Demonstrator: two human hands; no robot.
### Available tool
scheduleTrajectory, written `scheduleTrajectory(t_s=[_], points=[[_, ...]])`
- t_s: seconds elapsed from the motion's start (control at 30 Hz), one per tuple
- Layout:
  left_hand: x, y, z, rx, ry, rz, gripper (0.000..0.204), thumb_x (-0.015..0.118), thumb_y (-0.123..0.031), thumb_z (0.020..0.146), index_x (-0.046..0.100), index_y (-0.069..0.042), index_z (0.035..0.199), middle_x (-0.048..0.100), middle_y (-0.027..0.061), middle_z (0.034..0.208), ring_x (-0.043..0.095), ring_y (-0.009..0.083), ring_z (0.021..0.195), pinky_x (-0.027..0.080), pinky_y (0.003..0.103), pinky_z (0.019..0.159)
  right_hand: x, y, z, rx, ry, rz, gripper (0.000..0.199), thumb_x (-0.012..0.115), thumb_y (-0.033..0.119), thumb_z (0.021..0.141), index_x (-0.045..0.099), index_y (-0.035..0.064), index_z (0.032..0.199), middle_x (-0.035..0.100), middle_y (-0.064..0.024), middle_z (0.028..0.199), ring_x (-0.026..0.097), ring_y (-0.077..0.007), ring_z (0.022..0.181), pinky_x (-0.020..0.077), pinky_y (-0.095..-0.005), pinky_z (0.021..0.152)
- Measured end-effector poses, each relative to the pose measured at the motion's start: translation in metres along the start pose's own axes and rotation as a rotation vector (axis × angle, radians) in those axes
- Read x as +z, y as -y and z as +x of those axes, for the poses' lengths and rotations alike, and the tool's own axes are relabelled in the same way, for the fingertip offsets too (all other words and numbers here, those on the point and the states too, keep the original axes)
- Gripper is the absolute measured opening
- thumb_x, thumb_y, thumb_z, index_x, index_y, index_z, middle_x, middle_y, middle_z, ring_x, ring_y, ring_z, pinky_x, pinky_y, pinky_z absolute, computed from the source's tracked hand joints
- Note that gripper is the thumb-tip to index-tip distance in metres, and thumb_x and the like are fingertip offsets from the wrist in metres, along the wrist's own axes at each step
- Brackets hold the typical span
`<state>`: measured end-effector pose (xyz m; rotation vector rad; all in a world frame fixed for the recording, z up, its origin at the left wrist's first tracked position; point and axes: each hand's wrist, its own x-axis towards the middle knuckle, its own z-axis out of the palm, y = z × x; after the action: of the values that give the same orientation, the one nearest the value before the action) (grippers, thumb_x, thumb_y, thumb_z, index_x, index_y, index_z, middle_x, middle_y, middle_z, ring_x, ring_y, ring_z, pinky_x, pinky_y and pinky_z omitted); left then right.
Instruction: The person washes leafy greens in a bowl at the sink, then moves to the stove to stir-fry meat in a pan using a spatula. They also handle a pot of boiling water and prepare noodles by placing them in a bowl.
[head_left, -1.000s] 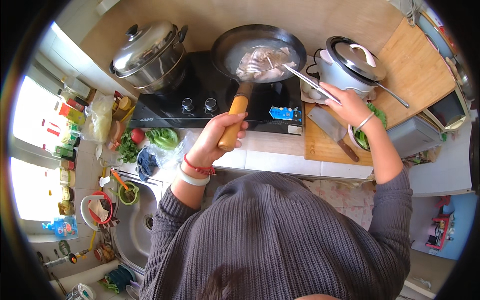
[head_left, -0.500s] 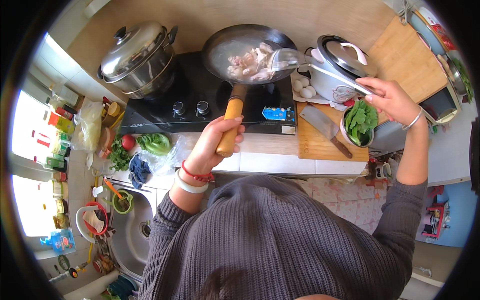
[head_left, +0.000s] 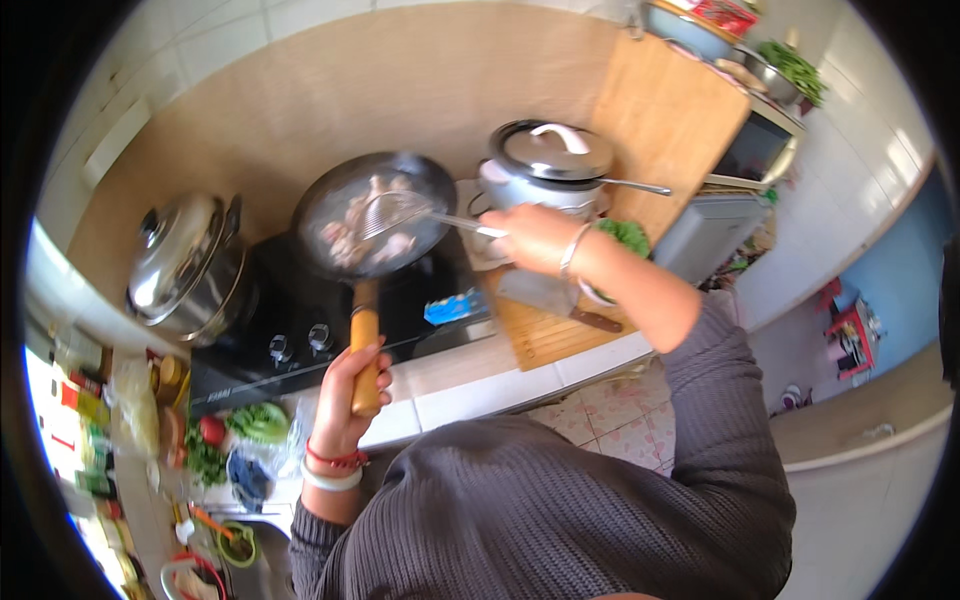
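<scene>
My left hand (head_left: 355,385) is closed round the wooden handle (head_left: 365,345) of a dark wok (head_left: 310,205) on the black cooktop (head_left: 265,300). Pale, pinkish pieces of meat (head_left: 345,240) lie in the wok. My right hand (head_left: 530,238) grips a slotted metal spatula (head_left: 455,219) by its handle; its slotted head is down over the meat, slightly blurred. Under my right forearm, a cleaver (head_left: 540,290) lies on a wooden cutting board (head_left: 530,345), and a bowl of green leaves (head_left: 627,236) is partly hidden behind the arm.
A lidded steel pot (head_left: 190,265) occupies the cooktop's left side. Behind my right hand stands a rice cooker (head_left: 500,185), with a metal utensil handle (head_left: 640,187) beside it. A blue packet (head_left: 453,307) rests near the cooktop's right edge. Vegetables (head_left: 258,422) sit near the sink (head_left: 265,570).
The view has turned, shifting the cooktop left and lower. My right hand has come nearer the wok, bringing the spatula head further over the meat. My left hand keeps its hold on the handle.
</scene>
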<state>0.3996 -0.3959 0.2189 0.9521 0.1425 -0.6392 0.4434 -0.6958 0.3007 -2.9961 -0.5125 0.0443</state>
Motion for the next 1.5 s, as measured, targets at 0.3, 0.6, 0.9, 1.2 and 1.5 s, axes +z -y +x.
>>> scheduleTrajectory(t_s=[0.3, 0.6, 0.9, 1.2, 1.5], points=[[0.002, 0.001, 0.001, -0.008, 0.033, -0.005, 0.030, 0.054, -0.017, 0.085, 0.045, -0.003, 0.109, 0.050, 0.0045, 0.078, 0.048, 0.0108, 0.061, 0.042, 0.022, 0.048, -0.012, -0.025, -0.007, 0.011, -0.255, 0.203, 0.024, 0.047, 0.018, 0.087, 0.053, 0.0069, 0.108, 0.060, -0.0211, 0.078, 0.059, -0.0374, 0.072, 0.0467, -0.0434, 0.068], [0.001, 0.002, 0.002, -0.011, 0.029, 0.022, 0.031, 0.053, -0.021, 0.085, 0.046, -0.003, 0.109, 0.049, 0.0028, 0.079, 0.045, 0.0094, 0.062, 0.039, 0.021, 0.050, 0.019, -0.026, 0.058, 0.357, 0.017, 0.538, 0.027, 0.041, 0.019, 0.089, 0.052, 0.0055, 0.110, 0.058, -0.0131, 0.070, 0.060, -0.0230, 0.054, 0.0473, -0.0362, 0.044], [0.006, 0.003, 0.004, -0.004, 0.031, 0.060, 0.033, 0.053, -0.022, 0.085, 0.046, -0.003, 0.110, 0.050, 0.0015, 0.078, 0.046, 0.0091, 0.062, 0.038, 0.021, 0.049, 0.057, -0.026, 0.086, 0.366, 0.225, 1.470, 0.020, 0.044, 0.023, 0.091, 0.051, 0.0046, 0.087, 0.050, -0.0057, 0.067, 0.046, -0.0115, 0.045, 0.0374, -0.0258, 0.035], [0.005, 0.003, 0.003, -0.013, 0.005, 0.054, 0.030, 0.053, -0.019, 0.087, 0.044, -0.002, 0.110, 0.052, 0.0028, 0.079, 0.048, 0.0099, 0.063, 0.043, 0.022, 0.049, 0.050, 0.024, 0.041, 0.080, 0.089, 0.640, 0.038, 0.052, 0.017, 0.087, 0.047, 0.0057, 0.123, 0.055, -0.0056, 0.068, 0.042, -0.0088, 0.035, 0.0355, -0.0258, 0.033], [0.007, 0.001, 0.001, -0.010, 0.004, 0.056, 0.031, 0.053, -0.019, 0.087, 0.044, -0.001, 0.111, 0.052, 0.0034, 0.079, 0.049, 0.0097, 0.063, 0.044, 0.023, 0.050, 0.034, 0.009, -0.014, 0.042, -0.081, 0.356, 0.042, 0.056, 0.012, 0.083, 0.048, 0.0025, 0.123, 0.060, -0.0230, 0.091, 0.060, -0.0329, 0.078, 0.0461, -0.0355, 0.073]])
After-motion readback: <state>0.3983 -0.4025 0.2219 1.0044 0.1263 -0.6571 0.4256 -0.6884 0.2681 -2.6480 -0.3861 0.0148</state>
